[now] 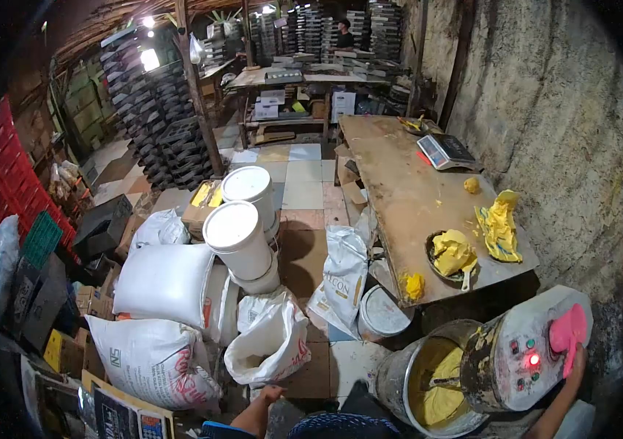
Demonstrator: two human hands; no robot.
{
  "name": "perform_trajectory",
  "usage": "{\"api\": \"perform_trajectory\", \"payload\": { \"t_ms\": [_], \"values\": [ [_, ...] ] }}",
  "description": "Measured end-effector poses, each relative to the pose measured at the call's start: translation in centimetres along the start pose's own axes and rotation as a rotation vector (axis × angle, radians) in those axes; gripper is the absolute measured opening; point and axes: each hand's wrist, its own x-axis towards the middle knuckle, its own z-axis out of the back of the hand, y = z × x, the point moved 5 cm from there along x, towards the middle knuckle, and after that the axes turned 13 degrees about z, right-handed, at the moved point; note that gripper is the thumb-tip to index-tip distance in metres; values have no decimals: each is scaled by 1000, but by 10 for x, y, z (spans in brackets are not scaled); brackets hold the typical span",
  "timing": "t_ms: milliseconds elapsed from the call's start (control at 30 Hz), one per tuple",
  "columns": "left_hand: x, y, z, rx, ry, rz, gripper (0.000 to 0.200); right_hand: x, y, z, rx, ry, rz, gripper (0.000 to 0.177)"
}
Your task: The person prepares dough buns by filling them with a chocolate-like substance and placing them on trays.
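Observation:
My right hand (578, 362) is closed round the handle of a pink plastic dipper (566, 331), which rests against the top of the mixer head (505, 355). A red light glows on the mixer's panel. Below the head, a metal mixing bowl (399, 380) holds yellow dough (439, 388), with part of the mixing tool showing in it. My left hand (273, 394) hangs low at the front, its fingers curled in and nothing visible in them. Just beyond it stands an open white sack (267, 340).
A wooden table (392, 183) bears a digital scale (447, 151), a bowl of yellow paste (452, 252) and yellow lumps. Full sacks (161, 282) and lidded white buckets (238, 238) crowd the left. Stacked dark trays (172, 139) rise behind. A person (344, 36) is far back.

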Motion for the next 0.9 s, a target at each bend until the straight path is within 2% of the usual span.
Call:
{"api": "perform_trajectory", "payload": {
  "t_ms": [33, 67, 100, 167, 200, 267, 300, 367, 400, 433, 467, 500, 533, 600, 633, 667, 700, 733, 767, 800, 833, 867, 900],
  "values": [
    [5, -33, -5, 291, -111, -453, 36, 11, -24, 14, 71, -8, 1, 49],
    [32, -31, -11, 154, 16, -97, 36, 29, -43, 25, 134, -2, 31, 52],
    [50, -29, -19, 16, 140, 257, 47, 8, -26, 9, 204, -191, -60, 38],
    [86, -53, -28, 83, 190, 214, 46, -62, 79, -52, -6, -54, -33, 47],
    [105, -69, -30, 143, 235, 160, 45, -48, 68, -37, -7, -59, -40, 47],
    [134, -91, -24, 120, 212, 112, 41, -19, 51, -1, -1077, 64, -58, 46],
    [145, -102, -16, 42, 174, 99, 40, -15, 58, -6, -1079, 59, -58, 46],
    [157, -134, 2, -265, 106, 17, 36, -53, 151, -63, -1640, -461, 699, 50],
    [160, -145, 4, -570, 212, 79, 35, -59, 176, -99, -1647, -459, 708, 50],
    [168, -144, 10, -578, 217, 85, 35, -68, 203, -143, -1380, -525, 867, 47],
    [184, -145, 15, -330, 191, 148, 36, -73, 222, -184, -1096, -582, 1006, 45],
    [196, -151, 23, -113, 180, 206, 36, -71, 233, -226, -997, -531, 1034, 40],
    [201, -166, 36, -24, 188, 232, 37, -62, 235, -264, -897, -475, 1056, 36],
    [213, -197, 67, 12, 199, 251, 39, -23, 206, -333, -496, -296, 1063, 23],
    [220, -210, 82, 6, 193, 252, 40, -13, 217, -389, -584, -292, 987, 14],
    [226, -226, 97, -7, 190, 253, 42, -20, 247, -449, -454, -223, 911, 8],
    [255, -219, 108, 192, 48, 174, 43, -24, 267, -498, -467, -146, 915, 7],
    [283, -204, 118, -39, 17, 195, 32, -21, 266, -537, -479, -105, 914, 9],
    [287, -210, 131, -4, -14, 243, 28, -28, 280, -581, -438, -37, 949, 10],
    [278, -235, 149, 31, -43, 292, 24, -36, 293, -625, -253, 40, 860, 10],
    [263, -269, 169, 64, -71, 341, 21, -41, 305, -663, -298, 106, 916, 7],
    [285, -251, 172, 21, -38, 348, 18, -47, 318, -700, -266, 147, 995, 6],
    [312, -242, 181, 206, -24, 222, 14, -45, 308, -735, -132, 212, 902, 6]
  ]
}}
